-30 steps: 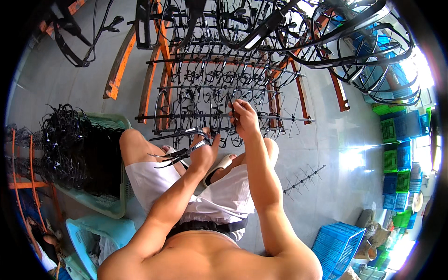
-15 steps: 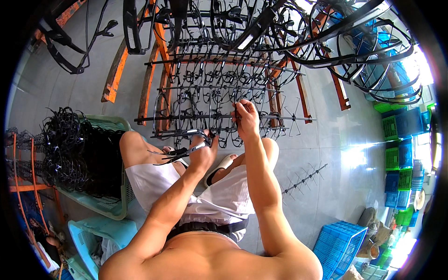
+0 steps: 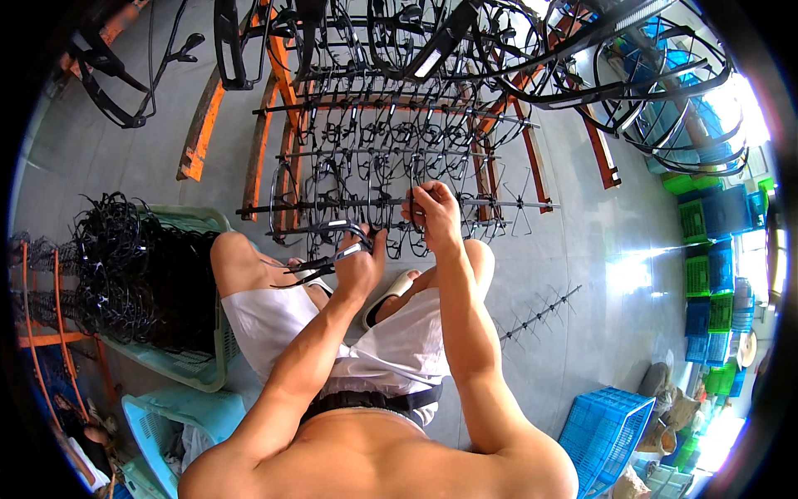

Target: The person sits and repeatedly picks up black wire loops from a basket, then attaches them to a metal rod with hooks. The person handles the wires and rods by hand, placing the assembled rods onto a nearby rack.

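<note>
My left hand (image 3: 361, 259) is closed around a few curved black plastic frames (image 3: 336, 226). Pale strips show on them, and their thin ends stick out to the left. My right hand (image 3: 435, 214) is pinched at the nearest dark rod of a hanging rack (image 3: 482, 203). Between its fingertips is a slim black frame (image 3: 416, 176), partly hidden by the fingers. Similar black frames (image 3: 366, 137) hang in rows from the hooks of the rods beyond both hands.
Left of my knee, a pale green crate (image 3: 218, 349) is heaped with black pieces (image 3: 125, 274). Orange metal legs (image 3: 199, 137) flank the rack. Larger-looking black frames (image 3: 432, 58) hang overhead. A hooked rod (image 3: 540, 317) lies on the floor near a blue crate (image 3: 605, 437).
My right hand has moved slightly left and down along the near rod, still pinched. The frames in my left hand have turned a little, staying in its grasp.
</note>
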`<move>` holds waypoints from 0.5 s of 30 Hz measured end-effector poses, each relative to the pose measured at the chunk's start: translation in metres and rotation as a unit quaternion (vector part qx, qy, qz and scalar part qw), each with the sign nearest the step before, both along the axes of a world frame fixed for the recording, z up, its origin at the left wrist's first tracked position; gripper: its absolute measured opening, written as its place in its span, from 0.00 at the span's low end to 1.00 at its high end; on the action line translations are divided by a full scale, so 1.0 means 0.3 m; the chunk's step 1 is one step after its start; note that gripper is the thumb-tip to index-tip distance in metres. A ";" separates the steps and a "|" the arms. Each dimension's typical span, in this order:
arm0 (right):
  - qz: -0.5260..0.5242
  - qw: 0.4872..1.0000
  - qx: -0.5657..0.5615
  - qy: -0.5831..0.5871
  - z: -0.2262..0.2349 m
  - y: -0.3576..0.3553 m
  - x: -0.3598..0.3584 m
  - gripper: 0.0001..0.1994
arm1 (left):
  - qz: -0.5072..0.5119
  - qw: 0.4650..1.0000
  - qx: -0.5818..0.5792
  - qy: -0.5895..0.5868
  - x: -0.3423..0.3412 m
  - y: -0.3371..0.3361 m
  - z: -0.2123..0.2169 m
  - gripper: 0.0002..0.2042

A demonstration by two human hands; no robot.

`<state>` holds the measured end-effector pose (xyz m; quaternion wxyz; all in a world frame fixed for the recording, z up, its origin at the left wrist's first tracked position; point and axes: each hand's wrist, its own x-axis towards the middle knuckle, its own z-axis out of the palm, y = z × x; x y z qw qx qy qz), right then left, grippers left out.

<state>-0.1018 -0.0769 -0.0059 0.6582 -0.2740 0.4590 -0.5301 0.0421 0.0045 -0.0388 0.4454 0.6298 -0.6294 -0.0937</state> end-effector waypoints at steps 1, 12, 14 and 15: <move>0.005 1.000 0.008 0.008 0.007 0.003 -0.007 0.06 | 0.004 1.000 -0.004 0.001 0.000 -0.003 0.000 0.14; 0.019 0.999 0.032 0.029 0.060 0.032 -0.033 0.07 | 0.042 0.999 -0.003 0.024 -0.020 -0.015 -0.029 0.12; 0.020 0.999 0.033 0.036 0.065 0.020 -0.027 0.09 | 0.039 0.999 -0.005 0.016 -0.011 -0.014 -0.045 0.12; 0.019 0.998 0.035 0.041 0.066 0.016 -0.027 0.10 | 0.020 0.999 -0.004 0.030 -0.010 -0.012 -0.035 0.11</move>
